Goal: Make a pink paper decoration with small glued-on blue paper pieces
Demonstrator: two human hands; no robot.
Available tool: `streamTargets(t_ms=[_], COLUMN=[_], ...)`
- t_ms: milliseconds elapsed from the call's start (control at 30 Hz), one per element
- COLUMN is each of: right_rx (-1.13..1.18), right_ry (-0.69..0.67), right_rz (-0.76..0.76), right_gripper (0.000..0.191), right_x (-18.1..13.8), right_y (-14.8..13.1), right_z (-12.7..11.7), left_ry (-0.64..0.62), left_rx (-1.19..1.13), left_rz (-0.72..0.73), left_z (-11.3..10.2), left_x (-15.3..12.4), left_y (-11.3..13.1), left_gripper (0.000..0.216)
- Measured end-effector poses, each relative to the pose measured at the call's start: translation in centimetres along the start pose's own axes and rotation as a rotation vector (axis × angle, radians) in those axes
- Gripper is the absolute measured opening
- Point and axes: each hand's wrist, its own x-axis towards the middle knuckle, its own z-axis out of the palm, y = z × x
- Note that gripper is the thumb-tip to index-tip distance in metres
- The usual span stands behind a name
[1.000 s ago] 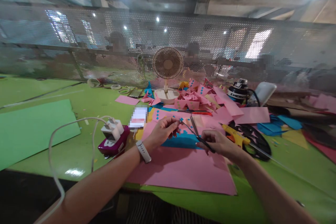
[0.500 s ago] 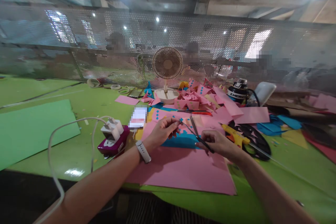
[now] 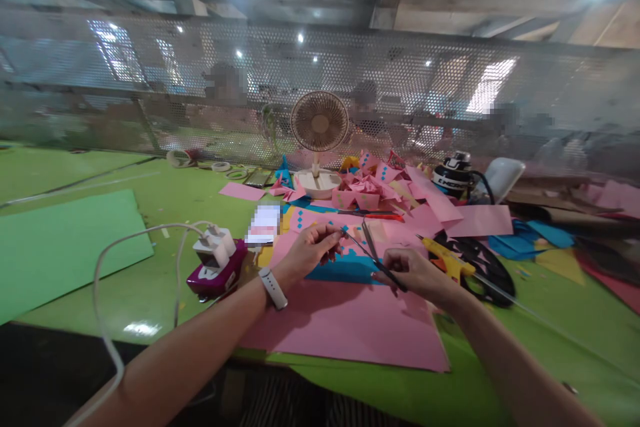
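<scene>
My right hand (image 3: 407, 268) is wrapped round the black handles of a pair of scissors (image 3: 370, 245), whose blades are spread and point up and left. Closed in a pinch, my left hand (image 3: 320, 243) holds a tiny piece of blue paper (image 3: 344, 231) at its fingertips, close to the blade tips. Below both hands lies a strip of blue paper (image 3: 325, 271) on a large pink sheet (image 3: 345, 327). Pink paper with small blue diamonds (image 3: 300, 219) sits just beyond the left hand.
Folded pink pieces (image 3: 370, 187) are heaped beside a small fan (image 3: 319, 121). On the right are a yellow glue gun (image 3: 445, 259), a black tape-like ring (image 3: 500, 273) and a bottle (image 3: 453, 173). A purple power strip (image 3: 217, 277) with chargers and cables stands left, near a phone (image 3: 263, 223).
</scene>
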Motion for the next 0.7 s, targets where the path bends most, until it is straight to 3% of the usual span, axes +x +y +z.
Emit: streamTargets(t_ms=[700], right_rx=[-0.018], right_ry=[0.054], right_rz=[-0.029], right_gripper=[0.036], right_x=[0.26], right_y=[0.22], right_z=[-0.09], left_ry=[0.025], left_rx=[-0.030], left_rz=[-0.040], left_z=[-0.24], left_x=[0.26], left_y=[-0.42], left_gripper=[0.026])
